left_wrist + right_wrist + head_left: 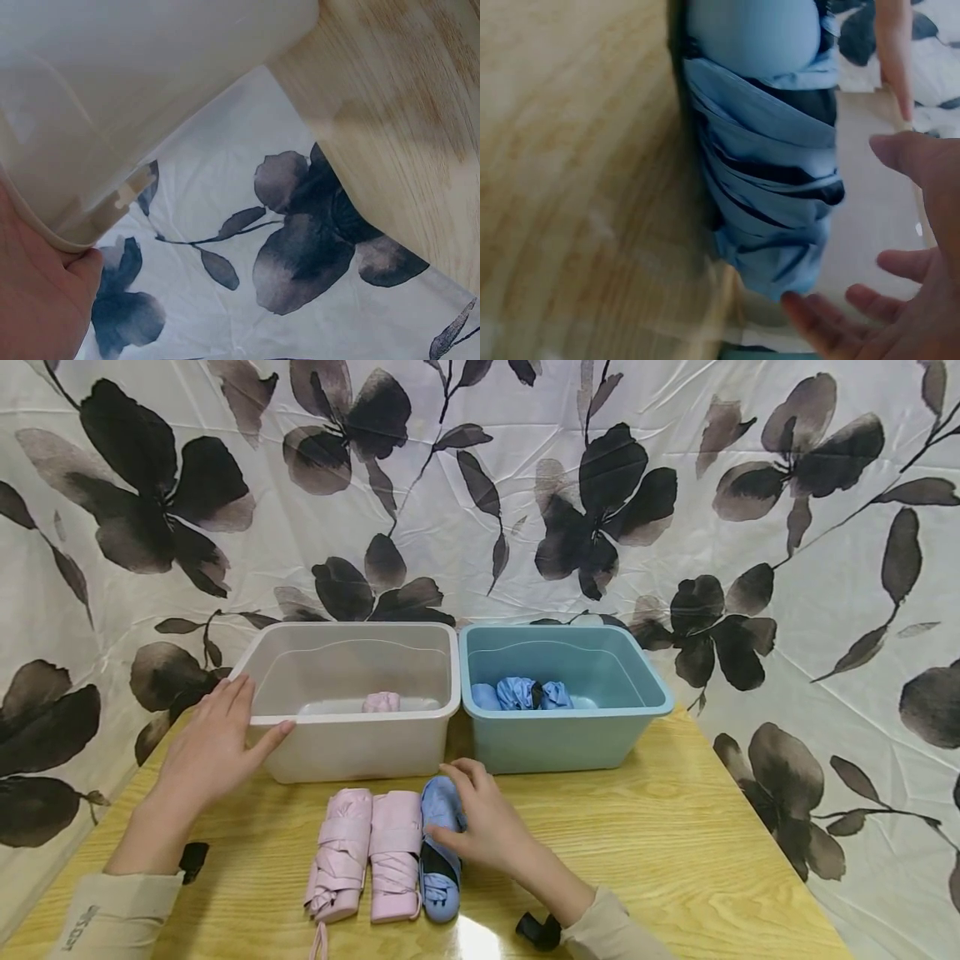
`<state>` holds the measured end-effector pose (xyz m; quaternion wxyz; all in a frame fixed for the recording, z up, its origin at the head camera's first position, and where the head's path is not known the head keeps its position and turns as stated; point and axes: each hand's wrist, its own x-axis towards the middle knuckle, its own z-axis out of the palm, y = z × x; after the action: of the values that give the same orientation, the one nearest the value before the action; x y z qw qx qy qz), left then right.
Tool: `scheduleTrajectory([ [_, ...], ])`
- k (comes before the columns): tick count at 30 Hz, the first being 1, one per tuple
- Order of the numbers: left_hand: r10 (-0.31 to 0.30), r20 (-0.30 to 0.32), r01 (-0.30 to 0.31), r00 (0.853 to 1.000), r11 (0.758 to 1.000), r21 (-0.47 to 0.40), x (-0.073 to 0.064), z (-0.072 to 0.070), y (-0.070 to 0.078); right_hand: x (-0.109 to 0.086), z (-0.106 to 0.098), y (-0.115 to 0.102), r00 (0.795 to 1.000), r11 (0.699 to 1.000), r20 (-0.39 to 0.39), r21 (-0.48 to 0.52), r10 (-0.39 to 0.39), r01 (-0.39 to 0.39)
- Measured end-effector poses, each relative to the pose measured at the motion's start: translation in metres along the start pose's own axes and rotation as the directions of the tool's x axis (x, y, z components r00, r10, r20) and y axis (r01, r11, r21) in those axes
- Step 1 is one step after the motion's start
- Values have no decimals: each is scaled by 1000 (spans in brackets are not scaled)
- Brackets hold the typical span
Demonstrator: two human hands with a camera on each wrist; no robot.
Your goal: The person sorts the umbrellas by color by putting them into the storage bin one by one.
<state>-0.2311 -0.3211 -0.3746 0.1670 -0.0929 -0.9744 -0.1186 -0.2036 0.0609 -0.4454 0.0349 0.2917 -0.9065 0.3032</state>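
My right hand (pixel 483 818) is over a folded blue umbrella (pixel 441 881), its fingers spread and not closed round it. In the right wrist view, the blue umbrella (pixel 769 150) lies beside the parted fingers; a fingertip is close to its lower end, and I cannot tell whether they touch. To its left lie two folded pink umbrellas (pixel 394 860), side by side. My left hand (pixel 213 743) rests at the front left corner of a white bin (pixel 352 747), thumb along the rim, fingers extended. The left wrist view shows this hand (pixel 41 277) against the bin's rim.
A light blue bin (pixel 555 743) stands right of the white one, with bundled blue umbrellas (pixel 517 693) inside. A pink bundle (pixel 381 702) lies in the white bin. Both are on a wooden table (pixel 675 843), with a floral cloth (pixel 480 510) behind.
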Motion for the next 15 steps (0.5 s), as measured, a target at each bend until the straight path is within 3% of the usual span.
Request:
scheduleTrajectory([
  [7, 5, -7, -5, 1000, 1000, 0, 0, 0, 0, -2, 11, -1, 984, 989, 127, -94, 124, -112],
  [15, -4, -4, 4, 1000, 1000, -6, 0, 0, 0, -1, 19, -2, 974, 987, 174, -94, 145, -130],
])
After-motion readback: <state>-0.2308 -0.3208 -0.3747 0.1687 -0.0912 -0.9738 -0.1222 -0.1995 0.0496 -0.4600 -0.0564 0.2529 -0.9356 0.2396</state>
